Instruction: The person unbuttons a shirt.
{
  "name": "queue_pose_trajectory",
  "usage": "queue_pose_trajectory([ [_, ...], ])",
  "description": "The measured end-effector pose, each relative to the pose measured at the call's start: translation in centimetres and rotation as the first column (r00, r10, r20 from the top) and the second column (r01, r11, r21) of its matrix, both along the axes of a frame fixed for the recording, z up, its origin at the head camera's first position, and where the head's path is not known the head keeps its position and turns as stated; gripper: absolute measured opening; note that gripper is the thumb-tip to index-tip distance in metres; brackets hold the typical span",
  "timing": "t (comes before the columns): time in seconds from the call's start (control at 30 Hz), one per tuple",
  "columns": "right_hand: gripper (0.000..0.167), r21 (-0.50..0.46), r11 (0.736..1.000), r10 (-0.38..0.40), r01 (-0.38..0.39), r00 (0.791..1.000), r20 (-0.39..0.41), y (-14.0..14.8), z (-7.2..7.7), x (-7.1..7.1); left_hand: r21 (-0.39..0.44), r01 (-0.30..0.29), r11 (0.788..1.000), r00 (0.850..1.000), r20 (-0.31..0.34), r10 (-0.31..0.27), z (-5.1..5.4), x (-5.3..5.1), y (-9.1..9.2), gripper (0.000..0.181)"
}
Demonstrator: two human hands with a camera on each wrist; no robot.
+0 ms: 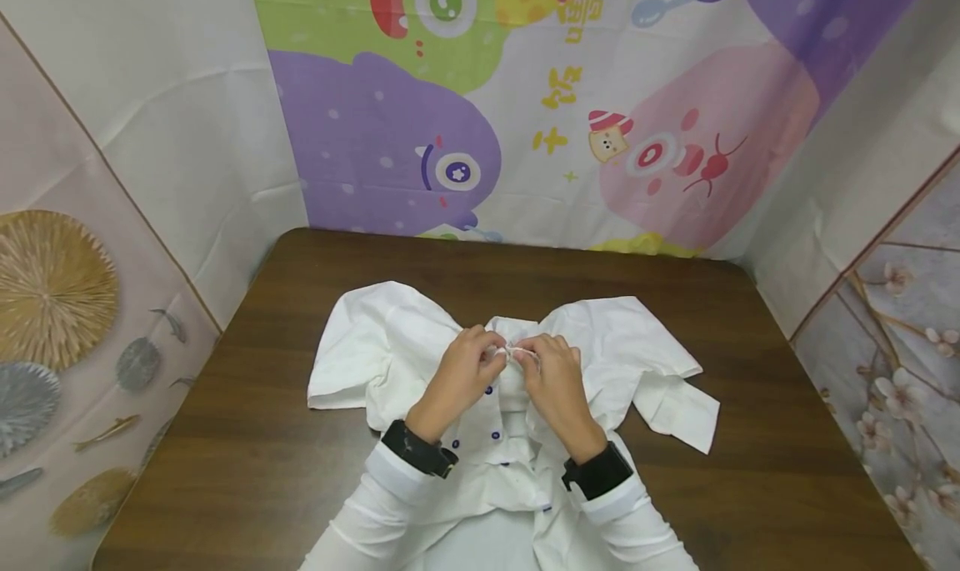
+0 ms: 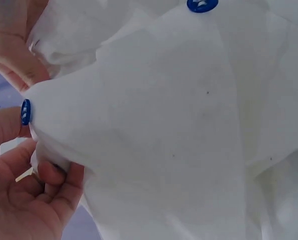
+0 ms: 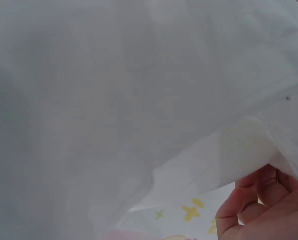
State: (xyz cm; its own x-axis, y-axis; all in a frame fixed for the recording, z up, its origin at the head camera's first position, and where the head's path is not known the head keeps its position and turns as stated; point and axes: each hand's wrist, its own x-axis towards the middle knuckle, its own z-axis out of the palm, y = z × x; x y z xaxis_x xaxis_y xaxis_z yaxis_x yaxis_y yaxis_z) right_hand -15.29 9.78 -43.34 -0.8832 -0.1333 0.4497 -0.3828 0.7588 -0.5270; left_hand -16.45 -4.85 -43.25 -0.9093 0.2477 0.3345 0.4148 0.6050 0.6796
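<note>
A white jacket (image 1: 420, 329) with blue buttons lies spread on the table, its sleeves out to both sides. At the collar, my left hand (image 1: 467, 367) pinches one front edge. Close beside it, my right hand (image 1: 557, 379) pinches the cloth at the collar from the other side. The left wrist view shows a blue button (image 2: 26, 112) at the left thumb, with the left fingers (image 2: 63, 200) curled behind the cloth. Fabric fills most of the right wrist view, and the right fingers (image 3: 234, 207) curl under its edge. The exact pinch point is partly hidden.
The brown wooden table (image 1: 225, 463) extends around the jacket on both sides. Behind it hangs a cartoon-printed cloth (image 1: 540, 204), with patterned panels at left and right. A black band (image 1: 416, 450) sits on each wrist.
</note>
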Motion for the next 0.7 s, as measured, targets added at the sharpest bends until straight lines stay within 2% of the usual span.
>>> queue_pose_trajectory([
  [0.23, 0.014, -0.025, 0.998, 0.055, -0.055, 0.998, -0.001, 0.3, -0.2, -0.3, 0.009, 0.056, 0.998, 0.998, 0.004, -0.056, -0.2, -0.2, -0.4, 0.011],
  [0.5, 0.014, -0.069, 0.992, 0.111, -0.108, 0.993, 0.035, 0.7, -0.2, -0.7, 0.063, 0.076, 0.995, 0.997, -0.027, -0.074, -0.4, -0.2, -0.5, 0.011],
  [0.7, 0.015, -0.168, 0.977, 0.156, -0.13, 0.976, 0.151, 1.1, -0.2, -0.9, 0.088, 0.084, 0.993, 0.996, -0.03, -0.082, -0.7, -0.1, -0.5, 0.01],
])
